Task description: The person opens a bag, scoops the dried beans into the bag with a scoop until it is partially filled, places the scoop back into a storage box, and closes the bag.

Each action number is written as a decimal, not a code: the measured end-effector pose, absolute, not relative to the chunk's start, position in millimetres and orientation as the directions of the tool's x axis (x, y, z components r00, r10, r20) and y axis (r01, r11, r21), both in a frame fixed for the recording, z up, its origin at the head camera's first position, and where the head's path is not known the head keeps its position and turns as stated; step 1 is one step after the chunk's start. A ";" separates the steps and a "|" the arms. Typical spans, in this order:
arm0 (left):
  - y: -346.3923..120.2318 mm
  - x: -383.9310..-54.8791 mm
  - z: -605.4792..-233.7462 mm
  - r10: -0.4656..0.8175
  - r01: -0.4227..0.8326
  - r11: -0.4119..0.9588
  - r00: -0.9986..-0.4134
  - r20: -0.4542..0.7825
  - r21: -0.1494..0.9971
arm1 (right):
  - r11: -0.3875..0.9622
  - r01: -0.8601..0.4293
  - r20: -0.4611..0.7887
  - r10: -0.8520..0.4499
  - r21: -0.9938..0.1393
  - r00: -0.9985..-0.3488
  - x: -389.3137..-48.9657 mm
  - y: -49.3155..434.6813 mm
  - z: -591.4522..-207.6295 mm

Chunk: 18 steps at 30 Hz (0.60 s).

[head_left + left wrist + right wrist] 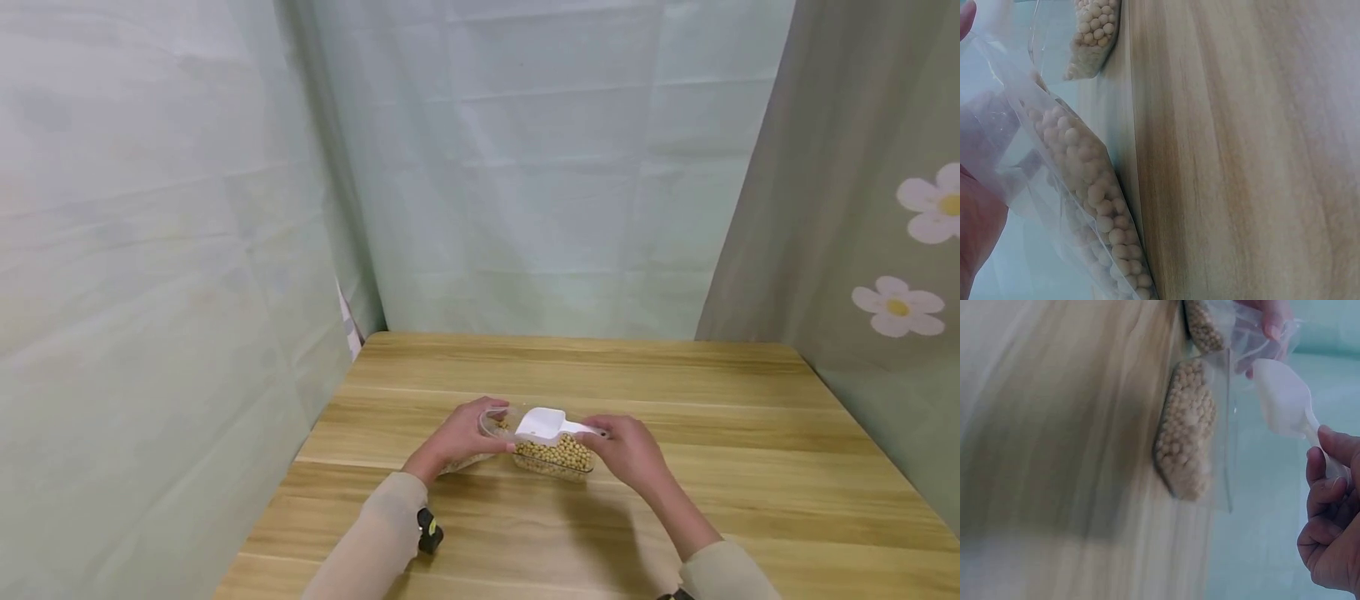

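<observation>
My right hand (630, 452) pinches the handle of a white scoop (542, 425), thumb and fingers curled round its end. The scoop's bowl points left, raised over a clear rectangular container (1230, 456) that holds many pale yellow soybeans (566, 455). In the right wrist view the bowl is close to the bag's mouth. My left hand (461, 435) holds the open top of a clear plastic bag (1041, 181), its fingers spread around the mouth. Soybeans fill the lower part of the bag, which stands on the table just left of the container.
The wood-grain table (750, 467) stretches out around the bag and container. Pale green cloth (525, 167) hangs behind it and on the left, and a curtain with white flowers (897, 307) hangs on the right.
</observation>
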State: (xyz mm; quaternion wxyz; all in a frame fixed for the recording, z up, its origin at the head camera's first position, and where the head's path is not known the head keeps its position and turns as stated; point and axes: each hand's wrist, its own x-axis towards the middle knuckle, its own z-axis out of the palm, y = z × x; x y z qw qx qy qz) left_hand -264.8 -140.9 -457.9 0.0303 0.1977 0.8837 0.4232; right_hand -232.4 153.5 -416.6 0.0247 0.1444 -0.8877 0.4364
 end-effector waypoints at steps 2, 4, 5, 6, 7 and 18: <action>-141.3 -264.6 -457.8 0.375 0.323 0.570 -0.920 0.111 0.756 | 0.576 -0.257 0.162 -0.212 -0.776 -0.964 -230.8 160.4 -421.4; -141.3 -264.7 -457.6 0.375 0.322 0.572 -0.921 0.109 0.754 | 0.582 -0.235 0.150 -0.191 -0.779 -0.970 -228.8 166.9 -426.5; -141.2 -264.7 -457.7 0.376 0.322 0.570 -0.920 0.109 0.756 | 0.589 -0.226 0.145 -0.183 -0.776 -0.972 -227.9 169.7 -429.1; -141.2 -264.9 -457.8 0.376 0.321 0.570 -0.920 0.107 0.756 | 0.595 -0.219 0.138 -0.178 -0.773 -0.974 -227.0 172.3 -431.6; -141.0 -264.9 -457.8 0.374 0.317 0.568 -0.921 0.105 0.760 | 0.606 -0.213 0.133 -0.175 -0.767 -0.975 -226.2 174.4 -433.8; -139.3 -263.2 -454.7 0.365 0.311 0.581 -0.925 0.101 0.752 | 0.704 -0.209 0.115 -0.179 -0.679 -0.977 -220.9 174.5 -437.8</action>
